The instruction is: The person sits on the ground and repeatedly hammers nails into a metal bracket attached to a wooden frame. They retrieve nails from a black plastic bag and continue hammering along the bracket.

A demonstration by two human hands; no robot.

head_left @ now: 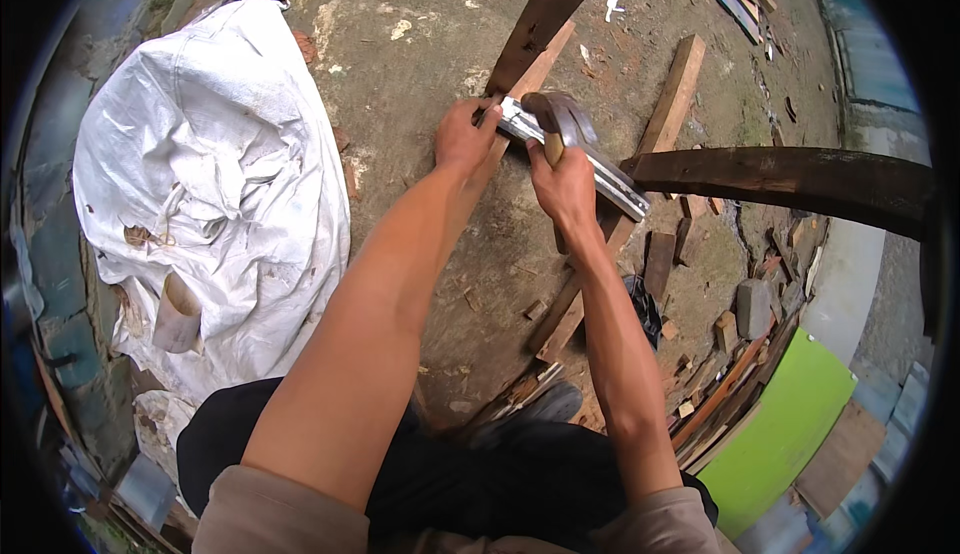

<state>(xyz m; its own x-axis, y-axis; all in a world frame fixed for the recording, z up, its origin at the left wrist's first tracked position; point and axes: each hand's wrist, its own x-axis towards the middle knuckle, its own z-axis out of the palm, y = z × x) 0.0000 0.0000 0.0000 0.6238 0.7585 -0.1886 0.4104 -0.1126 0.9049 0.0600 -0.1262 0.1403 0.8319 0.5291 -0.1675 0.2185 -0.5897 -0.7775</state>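
My right hand (565, 189) is wrapped round the wooden handle of a claw hammer (557, 119). The hammer's head, slightly blurred, is over a silvery metal channel (615, 186), which lies slantwise across wooden beams. At the channel's upper left end is my left hand (466, 138), its fingers pinched together against the wood; what they hold, if anything, is too small to make out. A dark upright post (545, 24) rises just beyond that hand. Another dark timber (780, 176) meets the frame near the channel's lower right end.
A large white sack (215, 144) spreads over the ground at left, with a curved brownish piece (178, 314) on it. Wood scraps and a grey block (753, 309) litter the right side, near a bright green panel (785, 424). A wooden beam (675, 94) extends at far right.
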